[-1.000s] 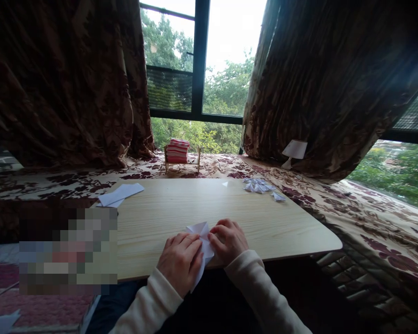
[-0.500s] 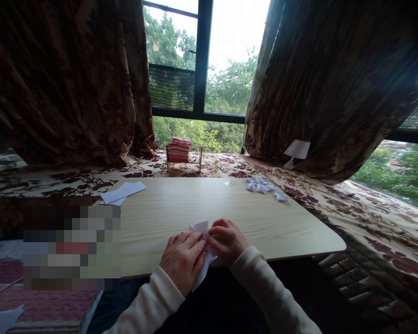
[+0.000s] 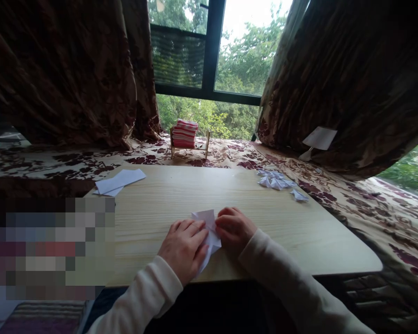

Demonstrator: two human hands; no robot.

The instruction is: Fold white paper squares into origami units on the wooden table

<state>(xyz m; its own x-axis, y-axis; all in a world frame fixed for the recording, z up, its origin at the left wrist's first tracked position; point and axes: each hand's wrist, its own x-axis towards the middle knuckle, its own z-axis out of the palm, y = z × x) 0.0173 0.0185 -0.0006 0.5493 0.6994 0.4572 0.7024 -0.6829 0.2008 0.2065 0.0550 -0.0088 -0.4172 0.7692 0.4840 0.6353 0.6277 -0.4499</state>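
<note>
A folded sheet of white paper [image 3: 211,236] with creased, pointed corners lies on the table near its front edge, between my hands. My left hand [image 3: 186,248] rests over the paper's left part, its fingers bent across it and its thumb along the lower side. At the paper's right edge, my right hand [image 3: 235,227] has its fingertips curled together in a pinch. Part of the sheet is hidden under the left hand. Several small folded paper pieces [image 3: 275,180] lie grouped at the table's far right, with a single folded piece [image 3: 298,195] beside them.
Flat white paper strips [image 3: 121,181] lie at the back left of the pale wooden table [image 3: 160,199]. Behind it, a small wooden rack [image 3: 190,147] holds red-and-white folded cloths [image 3: 184,133]. A white lamp [image 3: 319,138] stands right. A blurred patch covers the lower left.
The view has tilted down and shifted a little. Between my hands, the paper shows a broader face and a wider top edge. Both hands stay at it, the right one at its edge.
</note>
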